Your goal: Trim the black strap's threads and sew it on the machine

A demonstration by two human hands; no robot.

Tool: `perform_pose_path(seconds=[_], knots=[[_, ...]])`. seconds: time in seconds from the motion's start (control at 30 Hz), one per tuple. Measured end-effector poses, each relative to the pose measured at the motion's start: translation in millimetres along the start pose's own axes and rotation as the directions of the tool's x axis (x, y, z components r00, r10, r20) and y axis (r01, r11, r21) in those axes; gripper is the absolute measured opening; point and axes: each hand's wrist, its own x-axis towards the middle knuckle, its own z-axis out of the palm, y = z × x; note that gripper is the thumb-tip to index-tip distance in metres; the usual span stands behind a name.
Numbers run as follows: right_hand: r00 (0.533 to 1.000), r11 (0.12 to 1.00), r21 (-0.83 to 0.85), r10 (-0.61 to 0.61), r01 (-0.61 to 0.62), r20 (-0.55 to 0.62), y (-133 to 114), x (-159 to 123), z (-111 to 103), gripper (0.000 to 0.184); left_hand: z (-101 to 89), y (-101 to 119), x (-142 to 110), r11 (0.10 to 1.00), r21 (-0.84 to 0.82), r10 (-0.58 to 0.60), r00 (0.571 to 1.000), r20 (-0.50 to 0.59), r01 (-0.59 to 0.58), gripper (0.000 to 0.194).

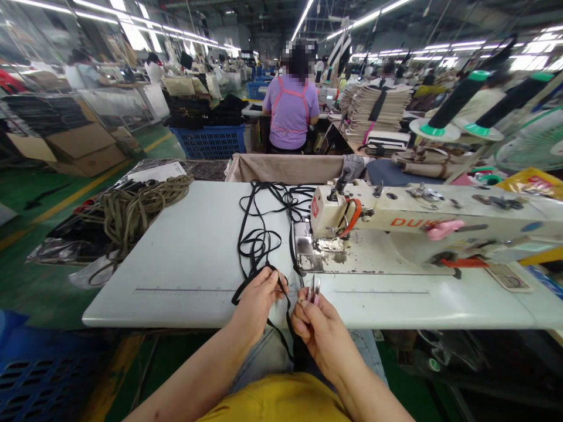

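Observation:
My left hand [259, 296] pinches a thin black strap [260, 241] at the front edge of the white sewing table [193, 258]. The strap runs in loose loops back across the table toward the sewing machine [396, 225]. My right hand [319, 328] is closed around small thread snips [315, 289], whose metal tips point up, just right of the strap end. Both hands sit close together in front of the machine's needle plate [308, 252].
A heap of olive cord [132, 211] lies at the table's left edge. A person in a purple top [290, 108] sits with their back to me beyond the table. Blue crates [211, 140], cardboard boxes [83, 149], stacked pieces [378, 105] and thread cones [457, 99] surround the station.

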Motion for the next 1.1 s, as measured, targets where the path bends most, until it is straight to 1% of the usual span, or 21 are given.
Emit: perform_pose_path(seconds=[0.1,0.17,0.23,0.3,0.4,0.47,0.5,0.53,0.6,0.67,0.73,0.8,0.83,0.87,0.9,0.97,1.0,1.1], knots=[[0.999,0.998,0.060,-0.018,0.020,-0.035,-4,2,0,0.037,2.4,4,-7,0.996,-0.024,-0.081,0.988,0.134,0.085,0.033],[0.998,0.996,0.085,-0.035,0.039,-0.048,-7,3,1,0.036,2.0,5,-10,0.994,0.029,-0.113,0.972,0.207,0.109,0.034],[0.998,0.993,0.111,-0.043,0.048,-0.050,-9,4,2,0.035,0.0,3,-11,0.989,0.113,-0.119,0.959,0.256,0.092,0.035],[0.998,0.988,0.143,-0.046,0.053,-0.049,-12,5,3,0.035,-2.3,1,-10,0.982,0.186,-0.091,0.956,0.279,0.040,0.035],[0.997,0.988,0.140,-0.057,0.063,-0.043,-13,5,2,0.036,-3.6,-1,-9,0.973,0.231,-0.061,0.962,0.267,-0.002,0.034],[0.996,0.995,0.064,-0.078,0.080,-0.039,-13,5,-1,0.035,-2.7,-1,-9,0.969,0.246,-0.042,0.970,0.238,-0.019,0.036],[0.995,0.996,-0.002,-0.094,0.094,-0.033,-12,5,-3,0.035,-2.0,0,-9,0.960,0.275,-0.019,0.975,0.222,-0.044,0.037],[0.994,0.990,-0.087,-0.112,0.110,-0.018,-11,5,-5,0.034,-1.4,0,-9,0.942,0.324,0.015,0.978,0.209,-0.084,0.037],[0.990,0.949,-0.281,-0.140,0.143,0.029,-10,7,-10,0.033,-0.5,1,-9,0.874,0.456,0.079,0.975,0.209,-0.169,0.035],[0.986,0.869,-0.466,-0.147,0.164,0.074,-10,8,-13,0.029,-0.4,2,-9,0.800,0.560,0.121,0.972,0.203,-0.217,0.032],[0.981,0.756,-0.626,-0.160,0.194,0.111,-12,9,-15,0.023,-0.4,2,-9,0.754,0.614,0.139,0.970,0.197,-0.233,0.029],[0.972,0.629,-0.743,-0.183,0.229,0.145,-14,9,-15,0.018,-0.3,1,-9,0.739,0.631,0.145,0.970,0.196,-0.238,0.028],[0.968,0.576,-0.780,-0.194,0.245,0.161,-15,9,-15,0.019,-0.2,0,-9,0.742,0.632,0.131,0.973,0.191,-0.224,0.028],[0.964,0.542,-0.799,-0.200,0.258,0.175,-16,8,-15,0.020,-0.2,-1,-10,0.750,0.632,0.104,0.978,0.180,-0.196,0.029],[0.962,0.527,-0.806,-0.197,0.268,0.191,-18,8,-15,0.022,-0.3,-2,-10,0.761,0.629,0.070,0.984,0.164,-0.158,0.030],[0.959,0.533,-0.797,-0.178,0.283,0.221,-20,8,-15,0.023,-0.9,-4,-12,0.781,0.617,0.014,0.991,0.130,-0.092,0.035],[0.958,0.555,-0.781,-0.165,0.286,0.234,-21,8,-15,0.021,-1.3,-5,-12,0.789,0.609,0.004,0.992,0.125,-0.080,0.037],[0.963,0.645,-0.717,-0.130,0.264,0.238,-21,9,-19,0.017,-1.5,-6,-13,0.819,0.565,0.020,0.989,0.143,-0.098,0.046]])
